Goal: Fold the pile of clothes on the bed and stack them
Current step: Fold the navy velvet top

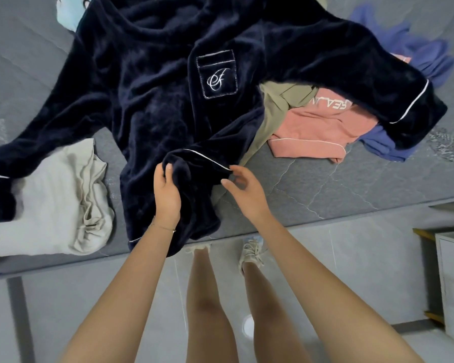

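one navy pyjama top (155, 100) is spread on the bed (351, 184), its near hem gripped by the left hand (167, 191). the right hand (243, 191) is held loosely spread, empty, beside that hem. beige cloth (50, 200) is laid left of the top.

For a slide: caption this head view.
Left hand grips navy pajama top on the bed; right hand open beside it.

Light: bright, soft, even from above
Shadows: faint; folds of navy top (147, 100) sink into dark
Blur: smear at left edge; centre sharp
Distortion: bed (351, 184) edge bows
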### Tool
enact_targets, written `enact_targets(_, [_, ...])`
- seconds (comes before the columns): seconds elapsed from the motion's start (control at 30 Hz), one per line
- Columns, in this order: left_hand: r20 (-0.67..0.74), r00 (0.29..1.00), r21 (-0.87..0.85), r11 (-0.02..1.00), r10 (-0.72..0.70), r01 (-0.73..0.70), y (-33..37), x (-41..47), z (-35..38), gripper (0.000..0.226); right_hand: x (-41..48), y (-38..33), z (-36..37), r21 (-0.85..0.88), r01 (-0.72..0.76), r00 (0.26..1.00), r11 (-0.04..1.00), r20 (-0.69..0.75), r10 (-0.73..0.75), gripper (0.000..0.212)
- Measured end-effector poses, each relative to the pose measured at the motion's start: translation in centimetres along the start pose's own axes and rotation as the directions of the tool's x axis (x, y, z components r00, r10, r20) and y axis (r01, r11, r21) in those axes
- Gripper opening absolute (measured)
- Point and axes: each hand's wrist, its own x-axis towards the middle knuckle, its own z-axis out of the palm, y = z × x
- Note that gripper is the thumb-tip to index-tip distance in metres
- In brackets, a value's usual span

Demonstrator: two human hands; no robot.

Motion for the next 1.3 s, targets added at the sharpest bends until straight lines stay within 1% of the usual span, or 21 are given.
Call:
enact_targets(0.07, [0.0, 0.998, -0.025, 0.998, -0.056, 0.056, 0.1, 0.8, -1.0, 0.038, 0.3, -0.4, 0.9, -0.026, 0.048, 0.999, 0.999, 0.003, -0.048, 0.051])
enact_targets(0.13, [0.062, 0.997, -0.048, 0.998, -0.035, 0.038, 0.6, 1.0, -1.4, 0.038, 0.6, -0.9, 1.7, -0.035, 0.085, 0.996, 0.996, 0.028, -0.084, 0.066])
enact_targets(0.17, [0.093, 0.995, -0.067, 0.997, -0.037, 0.043, 1.0, 1.1, -1.5, 0.045, 0.6, -1.1, 2.1, -0.021, 0.087, 0.995, 0.996, 0.044, -0.086, 0.073])
enact_targets(0.2, [0.128, 0.991, -0.096, 0.994, -0.049, 0.061, 1.3, 1.1, -1.5, 0.058, 0.7, -1.3, 2.5, 0.008, 0.079, 0.995, 0.997, 0.065, -0.08, 0.08])
enact_targets(0.23, [0.162, 0.983, -0.12, 0.987, -0.083, 0.103, 1.6, 1.3, -1.6, 0.07, 0.7, -1.6, 2.8, 0.033, 0.065, 0.994, 0.997, 0.09, -0.068, 0.085])
enact_targets(0.27, [0.202, 0.972, -0.146, 0.977, -0.122, 0.153, 1.8, 1.3, -1.5, 0.076, 0.7, -1.9, 3.2, 0.052, 0.06, 0.992, 0.997, 0.11, -0.065, 0.089])
enact_targets(0.33, [0.25, 0.953, -0.165, 0.962, -0.174, 0.219, 2.1, 1.3, -1.4, 0.068, 1.0, -2.1, 3.8, 0.073, 0.059, 0.992, 0.996, 0.103, -0.067, 0.097])
enact_targets(0.4, [0.276, 0.943, -0.179, 0.954, -0.186, 0.241, 2.3, 1.4, -1.2, 0.061, 1.2, -2.1, 4.1, 0.1, 0.033, 0.996, 0.994, 0.082, -0.041, 0.105])
enact_targets(0.43, [0.288, 0.941, -0.182, 0.954, -0.18, 0.238, 2.5, 1.4, -1.1, 0.065, 1.2, -2.1, 4.0, 0.128, 0.006, 0.996, 0.992, 0.086, -0.017, 0.105])
enact_targets(0.5, [0.314, 0.931, -0.173, 0.953, -0.185, 0.248, 3.0, 1.4, -1.0, 0.084, 1.1, -2.1, 3.6, 0.213, -0.056, 0.993, 0.975, 0.116, 0.031, 0.101])
enact_targets(0.53, [0.33, 0.929, -0.169, 0.957, -0.17, 0.235, 3.2, 1.4, -1.0, 0.089, 1.1, -2.1, 3.3, 0.253, -0.083, 0.991, 0.964, 0.119, 0.055, 0.098])
enact_targets(0.57, [0.338, 0.929, -0.152, 0.965, -0.152, 0.213, 3.3, 1.5, -1.1, 0.087, 1.0, -2.2, 3.1, 0.286, -0.111, 0.99, 0.952, 0.111, 0.082, 0.093])
enact_targets(0.7, [0.292, 0.952, -0.012, 0.995, -0.095, 0.103, 3.2, 1.8, -1.3, 0.048, 0.7, -2.6, 2.6, 0.368, -0.186, 0.982, 0.911, 0.048, 0.181, 0.071])
enact_targets(0.77, [0.291, 0.954, 0.003, 0.997, -0.07, 0.072, 3.3, 1.6, -1.0, 0.037, 0.5, -2.6, 2.4, 0.359, -0.15, 0.985, 0.921, -0.024, 0.17, 0.06])
enact_targets(0.83, [0.309, 0.95, 0.025, 0.999, -0.029, 0.022, 4.1, 0.7, -0.3, 0.023, 0.4, -2.5, 1.6, 0.336, -0.078, 0.982, 0.939, -0.134, 0.129, 0.045])
enact_targets(0.9, [0.334, 0.942, 0.067, 0.996, 0.031, -0.056, 4.7, -0.3, 0.5, 0.023, 0.1, -2.5, 0.1, 0.311, -0.021, 0.978, 0.95, -0.19, 0.083, 0.036])
enact_targets(0.97, [0.363, 0.926, 0.11, 0.983, 0.099, -0.148, 4.8, -1.0, 1.1, 0.023, -0.4, -2.3, -1.9, 0.276, 0.006, 0.987, 0.961, -0.154, 0.038, 0.038])
enact_targets(1.03, [0.381, 0.913, 0.159, 0.963, 0.144, -0.219, 4.4, -1.0, 1.8, 0.023, -1.0, -1.8, -4.3, 0.22, -0.017, 0.998, 0.975, -0.057, 0.031, 0.045])
enact_targets(1.13, [0.444, 0.883, 0.279, 0.913, 0.153, -0.299, 3.5, -1.5, 3.2, 0.02, -2.0, -0.5, -8.1, 0.138, -0.065, 0.997, 0.988, 0.059, 0.058, 0.056])
enact_targets(1.27, [0.56, 0.82, 0.384, 0.839, 0.119, -0.384, 0.8, -2.5, 4.7, 0.026, -3.2, 0.8, -11.9, 0.072, -0.101, 0.993, 0.992, 0.072, 0.095, 0.059])
enact_targets(1.3, [0.598, 0.792, 0.417, 0.798, 0.12, -0.436, -0.1, -2.8, 5.1, 0.027, -3.4, 1.1, -12.5, 0.07, -0.117, 0.991, 0.991, 0.069, 0.112, 0.058])
